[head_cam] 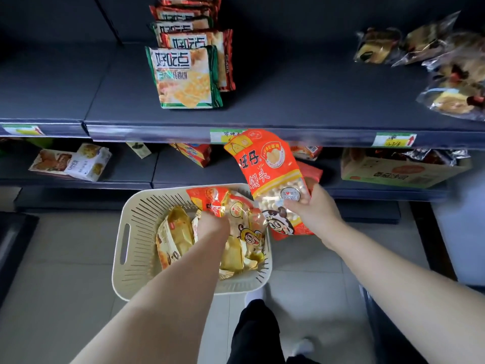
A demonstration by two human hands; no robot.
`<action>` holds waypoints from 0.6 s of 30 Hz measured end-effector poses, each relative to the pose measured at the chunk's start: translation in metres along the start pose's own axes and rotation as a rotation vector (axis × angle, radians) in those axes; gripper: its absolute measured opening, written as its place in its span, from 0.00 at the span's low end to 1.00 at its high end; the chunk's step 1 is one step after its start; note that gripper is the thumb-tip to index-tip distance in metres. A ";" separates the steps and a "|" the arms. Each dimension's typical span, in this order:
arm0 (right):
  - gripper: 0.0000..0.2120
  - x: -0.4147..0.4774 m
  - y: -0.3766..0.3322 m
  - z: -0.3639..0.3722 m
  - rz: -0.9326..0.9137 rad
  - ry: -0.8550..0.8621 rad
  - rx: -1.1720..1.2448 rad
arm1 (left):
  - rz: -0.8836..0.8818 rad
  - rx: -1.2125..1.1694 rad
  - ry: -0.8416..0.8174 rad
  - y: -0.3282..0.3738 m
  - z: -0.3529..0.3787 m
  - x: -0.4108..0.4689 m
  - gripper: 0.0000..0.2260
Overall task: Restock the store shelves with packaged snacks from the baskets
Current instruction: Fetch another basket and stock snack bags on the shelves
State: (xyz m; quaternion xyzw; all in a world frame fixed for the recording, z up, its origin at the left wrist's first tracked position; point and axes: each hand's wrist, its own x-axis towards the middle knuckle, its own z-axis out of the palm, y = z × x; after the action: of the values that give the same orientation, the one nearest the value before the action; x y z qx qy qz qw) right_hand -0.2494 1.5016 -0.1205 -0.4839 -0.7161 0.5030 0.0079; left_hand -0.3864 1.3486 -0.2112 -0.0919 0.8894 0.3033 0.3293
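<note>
Head view: a cream basket (130, 258) sits on the floor (65, 245). At the basket's far right corner, the right grip (312, 210) pinches an orange snack bag (270, 174) near its lower end, thumb on the front, the bag raised above the rim. The left grip (212, 224) is inside the basket, fingers buried among a second orange bag (231, 206) and yellow packets (175, 232); whether it clasps anything cannot be told. Cracker packs (185, 74) stand on the shelf (288, 101) above the basket.

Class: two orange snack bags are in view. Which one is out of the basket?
The orange bag gripped by the right hand, raised before the shelf edge. The other orange bag lies in the basket, beside the left hand.
</note>
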 end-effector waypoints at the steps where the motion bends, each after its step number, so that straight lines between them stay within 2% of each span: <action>1: 0.16 0.001 0.000 0.001 0.015 0.014 0.000 | 0.091 0.043 0.009 0.007 -0.002 -0.001 0.14; 3: 0.19 0.001 0.003 0.001 0.036 0.035 0.035 | 0.134 0.040 0.008 0.021 -0.004 0.001 0.12; 5: 0.17 0.000 0.005 -0.001 0.054 0.047 0.062 | -0.068 -0.113 -0.083 0.035 -0.003 0.003 0.15; 7: 0.15 -0.001 0.006 -0.003 0.073 0.062 0.068 | -0.276 -0.237 -0.227 0.045 -0.001 0.005 0.24; 9: 0.14 -0.001 0.007 -0.006 0.082 0.081 0.068 | -0.335 -0.189 -0.313 0.049 0.005 0.008 0.31; 11: 0.12 -0.003 0.008 -0.009 0.083 0.093 0.079 | -0.342 -0.111 -0.336 0.047 0.013 0.014 0.34; 14: 0.13 -0.004 0.015 -0.013 0.083 0.102 0.112 | -0.328 -0.078 -0.282 0.046 0.025 0.023 0.31; 18: 0.14 -0.009 0.023 -0.017 0.095 0.123 0.134 | -0.310 -0.157 -0.193 0.033 0.034 0.036 0.18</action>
State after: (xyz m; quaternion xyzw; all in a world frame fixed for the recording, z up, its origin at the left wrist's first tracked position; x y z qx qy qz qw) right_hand -0.2206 1.5082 -0.1251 -0.5458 -0.6552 0.5188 0.0601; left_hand -0.4076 1.3967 -0.2389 -0.2236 0.8025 0.3249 0.4477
